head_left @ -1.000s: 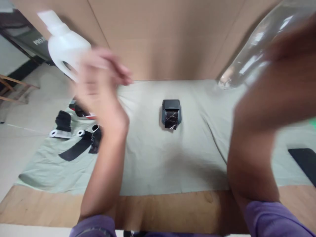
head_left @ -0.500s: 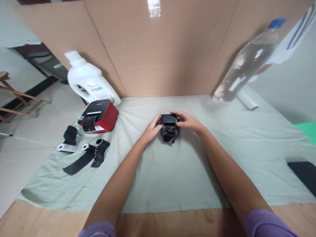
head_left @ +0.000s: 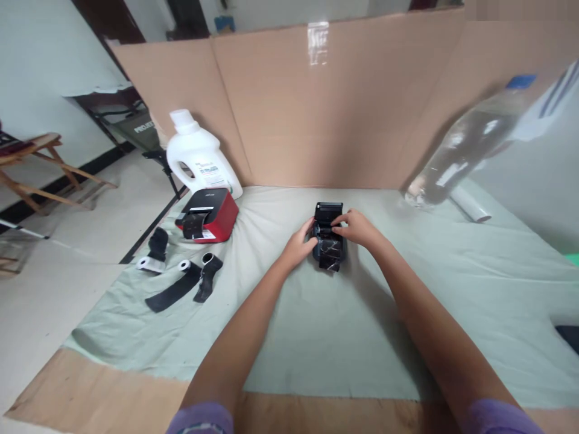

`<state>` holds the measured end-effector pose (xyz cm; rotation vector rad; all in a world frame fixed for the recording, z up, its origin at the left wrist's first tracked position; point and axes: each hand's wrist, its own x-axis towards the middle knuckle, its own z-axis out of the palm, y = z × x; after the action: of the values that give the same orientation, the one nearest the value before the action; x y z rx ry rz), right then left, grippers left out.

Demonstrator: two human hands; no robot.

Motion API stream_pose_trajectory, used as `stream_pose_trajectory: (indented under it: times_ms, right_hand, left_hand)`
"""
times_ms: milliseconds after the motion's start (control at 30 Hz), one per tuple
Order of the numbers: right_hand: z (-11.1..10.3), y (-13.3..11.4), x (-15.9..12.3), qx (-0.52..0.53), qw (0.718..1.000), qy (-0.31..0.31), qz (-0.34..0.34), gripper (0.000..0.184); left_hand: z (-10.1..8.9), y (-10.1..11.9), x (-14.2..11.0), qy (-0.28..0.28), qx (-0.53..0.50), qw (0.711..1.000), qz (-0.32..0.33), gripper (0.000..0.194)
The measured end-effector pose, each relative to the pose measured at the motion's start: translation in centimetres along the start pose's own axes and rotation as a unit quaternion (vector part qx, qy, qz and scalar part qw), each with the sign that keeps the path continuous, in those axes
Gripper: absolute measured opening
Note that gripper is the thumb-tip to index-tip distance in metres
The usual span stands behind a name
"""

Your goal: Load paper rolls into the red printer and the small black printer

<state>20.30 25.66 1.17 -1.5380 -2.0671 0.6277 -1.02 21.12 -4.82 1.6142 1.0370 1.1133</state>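
Observation:
A small black label printer [head_left: 329,232] rests on the green cloth with its lid [head_left: 329,211] raised at the back. From its front a strip of black, white-veined paper [head_left: 330,254] hangs down to the cloth. My left hand [head_left: 298,243] grips the printer's left side, thumb toward the front. My right hand [head_left: 357,228] is at the right edge of the uncovered compartment, fingers bent inward over it. What those fingertips hold, if anything, is too small to make out.
To the left stand a red and black printer [head_left: 211,215] and a white jug [head_left: 203,157]; loose black paper rolls [head_left: 174,290] lie before them. At right are a clear bottle [head_left: 465,147], a white tube [head_left: 470,205] and a dark flat object [head_left: 569,336]. A cardboard screen [head_left: 325,120] closes the back.
The printer's lid has swung up, baring the compartment. My right fingers have moved from its upper right side to over the opening. My view has shifted left and tilted up.

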Motion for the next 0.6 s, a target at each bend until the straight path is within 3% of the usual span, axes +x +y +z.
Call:
stream_pose_trajectory:
  times_ms: [67, 200, 300, 400, 500, 600]
  right_hand:
    - [-0.2, -0.1, 0.7, -0.064, 0.997, -0.048, 0.004, 0.020]
    - [0.0, -0.1, 2.8, -0.090, 0.991, -0.103, -0.003, 0.021]
    - [-0.7, 0.2, 3.9, -0.090, 0.990, -0.101, -0.024, 0.023]
    - [-2.9, -0.3, 4.2, -0.070, 0.993, -0.076, -0.061, 0.022]
    - [-5.2, -3.6, 3.3, 0.042, 0.989, -0.091, -0.108, 0.017]
    - [-5.5, -10.0, 1.8, 0.159, 0.975, -0.133, -0.083, 0.020]
  left_hand:
    - [0.0, 0.1, 0.0, 0.002, 0.013, 1.000, -0.004, 0.075]
    - [-0.1, 0.4, 0.0, 0.009, 0.042, 0.999, -0.016, 0.074]
    - [-0.2, 0.4, 0.0, 0.007, 0.056, 0.998, -0.018, 0.076]
    - [-0.3, 0.6, 0.0, 0.004, 0.062, 0.998, -0.016, 0.076]
    - [-0.5, 1.1, 0.0, -0.005, 0.063, 0.998, -0.010, 0.071]
    - [-0.7, 1.5, -0.1, -0.024, 0.071, 0.997, 0.002, 0.062]
